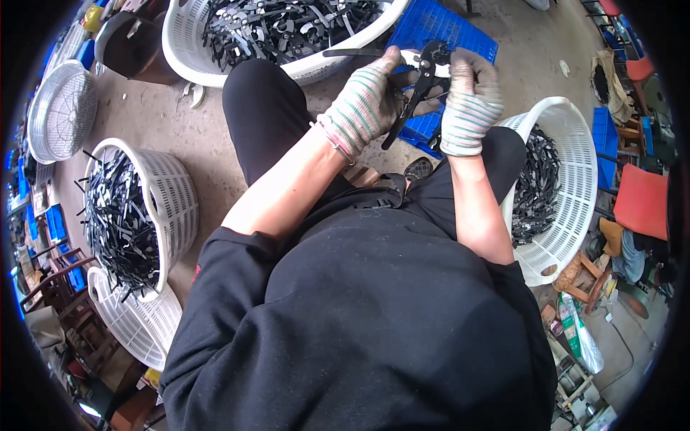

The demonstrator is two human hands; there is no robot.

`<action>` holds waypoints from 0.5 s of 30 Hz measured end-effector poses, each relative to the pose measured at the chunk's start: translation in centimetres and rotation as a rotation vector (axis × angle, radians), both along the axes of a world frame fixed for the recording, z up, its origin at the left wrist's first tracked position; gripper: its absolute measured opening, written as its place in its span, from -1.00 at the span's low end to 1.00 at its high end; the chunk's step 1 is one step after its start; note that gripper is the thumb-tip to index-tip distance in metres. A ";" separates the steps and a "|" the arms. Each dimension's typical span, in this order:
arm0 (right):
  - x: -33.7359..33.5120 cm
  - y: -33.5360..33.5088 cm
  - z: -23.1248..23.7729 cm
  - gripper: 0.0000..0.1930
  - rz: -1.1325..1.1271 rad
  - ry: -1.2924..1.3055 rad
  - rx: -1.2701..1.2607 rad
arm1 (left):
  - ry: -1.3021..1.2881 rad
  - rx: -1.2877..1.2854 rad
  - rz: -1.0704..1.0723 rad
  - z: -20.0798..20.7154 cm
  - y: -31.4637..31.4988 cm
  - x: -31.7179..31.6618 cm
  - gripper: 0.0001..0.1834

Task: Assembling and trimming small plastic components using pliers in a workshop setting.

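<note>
Centrally, person in black clothing (381,309) sits amid white slotted plastic baskets (575,172) holding dark metal parts (287,32). Slanted blue plastic crate (460,29) lies ahead. Left hand in striped knit glove (365,104) clasps one side of black-and-silver pivoted metal piece (425,70); right hand, gloved alike (471,104), curls fingers at opposite end, exact contact partly hidden. Piece raised between knees, slim dark ends jutting left and downward.
</note>
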State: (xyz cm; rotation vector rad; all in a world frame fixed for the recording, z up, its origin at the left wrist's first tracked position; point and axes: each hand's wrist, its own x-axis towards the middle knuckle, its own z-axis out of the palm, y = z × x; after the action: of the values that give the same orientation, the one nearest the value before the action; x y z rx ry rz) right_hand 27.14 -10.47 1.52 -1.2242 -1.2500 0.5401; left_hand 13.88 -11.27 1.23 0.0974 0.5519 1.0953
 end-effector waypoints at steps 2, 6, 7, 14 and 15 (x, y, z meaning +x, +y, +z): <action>-0.1 0.2 0.0 -0.84 -0.001 0.010 0.072 | -0.004 0.002 -0.004 -0.2 0.1 0.1 -0.64; -0.2 1.0 -0.9 -0.87 -0.091 -0.193 0.114 | -0.077 -0.051 -0.024 -1.0 0.4 0.5 -0.67; -0.2 1.0 -1.1 -0.88 -0.079 -0.243 0.141 | -0.053 -0.062 -0.016 -1.1 0.5 0.5 -0.67; -0.5 -0.2 -0.2 -0.85 0.022 -0.075 -0.004 | -0.097 -0.109 -0.030 -0.9 0.7 -0.1 -0.69; -0.6 -0.3 0.2 -0.81 0.110 0.009 -0.120 | 0.048 -0.124 0.000 -0.9 0.7 -0.1 -0.69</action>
State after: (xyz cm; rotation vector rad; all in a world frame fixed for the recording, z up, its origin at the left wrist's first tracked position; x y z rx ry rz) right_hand 26.53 -10.81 1.75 -1.2565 -1.2981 0.7093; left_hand 13.76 -10.53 0.36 0.0161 0.6615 1.0580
